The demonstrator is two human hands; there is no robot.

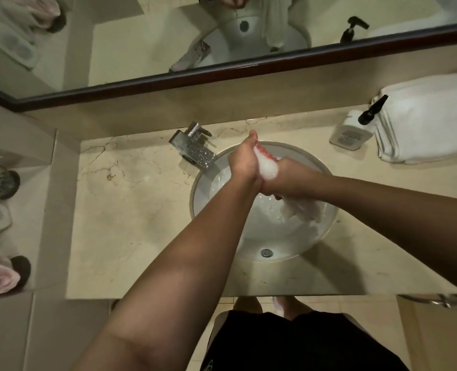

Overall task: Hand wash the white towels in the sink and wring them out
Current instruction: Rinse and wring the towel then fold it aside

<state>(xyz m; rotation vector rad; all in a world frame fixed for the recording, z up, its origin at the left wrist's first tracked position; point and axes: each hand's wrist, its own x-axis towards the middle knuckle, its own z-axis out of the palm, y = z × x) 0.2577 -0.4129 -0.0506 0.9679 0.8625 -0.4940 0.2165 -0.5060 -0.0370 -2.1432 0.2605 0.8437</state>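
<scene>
Seen from the head camera, a person stands at a bathroom counter (141, 210) and works a wet white towel (269, 167) over the round sink (326, 226). The left hand (242, 162) curls around the upper end of the towel, while the right hand (283, 180), pressed against it just to the side, clenches the lower part; the loose tail of the cloth hangs below the right hand into the basin. Both hands grip the same towel, held above the water rather than resting in it. Just beyond the left hand sits the tap (195, 148); well off past the right hand stand a soap bottle (352, 132) and a folded stack of towels (431, 121). The drain (266, 253) lies nearer the body than either hand. The step appears to be wringing, or a final squeeze of the scrubbing. The next move likely calls for twisting the two fists in opposite directions, keeping the cloth over the basin so the run-off falls inside.
</scene>
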